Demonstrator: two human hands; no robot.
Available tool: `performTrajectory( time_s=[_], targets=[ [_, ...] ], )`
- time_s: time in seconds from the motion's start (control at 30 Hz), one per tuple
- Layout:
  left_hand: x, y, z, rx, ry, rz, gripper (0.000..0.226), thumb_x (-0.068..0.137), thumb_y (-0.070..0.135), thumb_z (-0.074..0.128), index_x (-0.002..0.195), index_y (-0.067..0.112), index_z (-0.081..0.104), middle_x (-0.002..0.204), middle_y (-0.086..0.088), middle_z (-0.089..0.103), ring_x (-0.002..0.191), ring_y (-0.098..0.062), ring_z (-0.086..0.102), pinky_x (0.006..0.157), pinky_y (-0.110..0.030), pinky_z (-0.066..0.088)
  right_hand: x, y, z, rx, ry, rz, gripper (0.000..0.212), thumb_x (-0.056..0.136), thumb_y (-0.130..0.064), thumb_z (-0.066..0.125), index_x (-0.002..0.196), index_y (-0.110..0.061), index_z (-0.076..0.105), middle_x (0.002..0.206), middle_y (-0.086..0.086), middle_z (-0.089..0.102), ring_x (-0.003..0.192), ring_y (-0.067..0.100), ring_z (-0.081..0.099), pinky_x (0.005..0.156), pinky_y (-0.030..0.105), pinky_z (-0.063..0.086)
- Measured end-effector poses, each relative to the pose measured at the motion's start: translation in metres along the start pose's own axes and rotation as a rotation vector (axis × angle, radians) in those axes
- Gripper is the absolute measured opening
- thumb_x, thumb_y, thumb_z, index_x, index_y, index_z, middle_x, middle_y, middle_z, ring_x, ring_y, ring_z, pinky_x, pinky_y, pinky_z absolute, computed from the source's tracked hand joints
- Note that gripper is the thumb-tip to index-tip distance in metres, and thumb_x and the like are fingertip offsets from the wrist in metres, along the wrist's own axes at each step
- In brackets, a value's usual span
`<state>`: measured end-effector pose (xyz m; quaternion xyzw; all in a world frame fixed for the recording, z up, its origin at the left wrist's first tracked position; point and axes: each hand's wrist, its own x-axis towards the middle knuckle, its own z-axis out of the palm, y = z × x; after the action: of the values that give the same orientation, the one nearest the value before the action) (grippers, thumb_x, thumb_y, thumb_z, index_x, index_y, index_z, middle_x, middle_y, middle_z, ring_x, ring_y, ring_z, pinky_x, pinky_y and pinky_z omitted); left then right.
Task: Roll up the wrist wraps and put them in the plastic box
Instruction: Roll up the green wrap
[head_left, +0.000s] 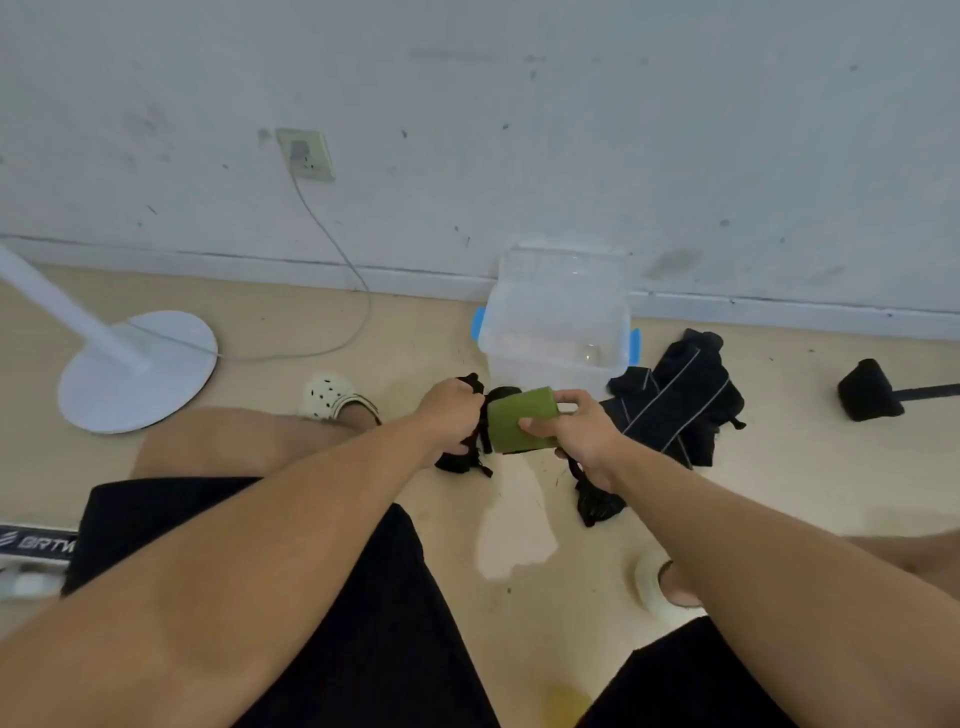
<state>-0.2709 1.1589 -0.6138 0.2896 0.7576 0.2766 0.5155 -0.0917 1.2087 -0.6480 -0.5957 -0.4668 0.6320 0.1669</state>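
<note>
Firmly, both hands (582, 431) on wrap (519, 421) (green).

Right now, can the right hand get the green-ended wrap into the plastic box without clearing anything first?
Probably yes. The right hand holds the wrist wrap just in front of the plastic box, which stands open-topped with nothing between them. But the left hand grips the wrap's black end, and it isn't rolled yet.
</note>
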Motion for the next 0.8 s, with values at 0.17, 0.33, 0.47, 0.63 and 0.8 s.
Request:
performTrajectory(
  time_s=[0.17, 0.33, 0.47, 0.63, 0.8],
  targets=[
    [0.047, -0.039, -0.006, 0.418, -0.019, 0.023, 0.051, 0.103, 0.016, 0.052, 0.153, 0.013, 0.042, 0.149, -0.013, 0.052, 0.13, -0.032, 0.054, 0.099, -0.031, 0.046, 0.044, 0.06, 0.01, -0.083, 0.058, 0.15, 0.064, 0.076, -0.02, 0.092, 0.125, -0.024, 0.049, 0.123, 0.01, 0.063, 0.106, 0.025, 0.063, 0.085, 0.037, 0.055],
    [0.093, -0.081, 0.002, 0.634, -0.136, -0.002, 0.069, 0.105, 0.022, 0.053, 0.165, 0.013, 0.02, 0.166, -0.014, 0.03, 0.148, -0.034, 0.038, 0.119, -0.039, 0.037, 0.078, 0.084, 0.019, -0.195, 0.029, 0.219, 0.061, 0.083, -0.011, 0.085, 0.133, -0.023, 0.053, 0.118, 0.006, 0.062, 0.105, 0.025, 0.062, 0.081, 0.033, 0.053],
    [0.127, -0.112, 0.004, 0.728, -0.178, -0.035, 0.076, 0.105, 0.025, 0.054, 0.167, 0.021, 0.01, 0.171, -0.012, 0.015, 0.154, -0.035, 0.026, 0.125, -0.044, 0.029, 0.116, 0.091, 0.026, -0.342, -0.035, 0.234, 0.07, 0.083, -0.014, 0.085, 0.143, -0.027, 0.052, 0.128, 0.007, 0.058, 0.114, 0.028, 0.059, 0.096, 0.042, 0.058],
    [0.164, -0.142, -0.009, 0.789, -0.201, -0.045, 0.086, 0.101, 0.005, 0.053, 0.167, 0.028, 0.003, 0.174, -0.011, 0.001, 0.158, -0.034, 0.019, 0.125, -0.04, 0.026, 0.158, 0.101, 0.033, -0.459, -0.161, 0.242, 0.074, 0.085, -0.011, 0.083, 0.149, -0.028, 0.05, 0.129, 0.005, 0.053, 0.111, 0.026, 0.054, 0.085, 0.034, 0.051],
    [0.188, -0.155, -0.003, 0.781, -0.218, -0.042, 0.087, 0.1, 0.008, 0.059, 0.167, 0.026, 0.007, 0.174, -0.01, 0.003, 0.157, -0.03, 0.023, 0.123, -0.036, 0.028, 0.18, 0.115, 0.034, -0.365, -0.159, 0.209, 0.076, 0.085, -0.002, 0.081, 0.15, -0.025, 0.05, 0.143, 0.006, 0.054, 0.114, 0.02, 0.053, 0.086, 0.03, 0.048]
  ],
)
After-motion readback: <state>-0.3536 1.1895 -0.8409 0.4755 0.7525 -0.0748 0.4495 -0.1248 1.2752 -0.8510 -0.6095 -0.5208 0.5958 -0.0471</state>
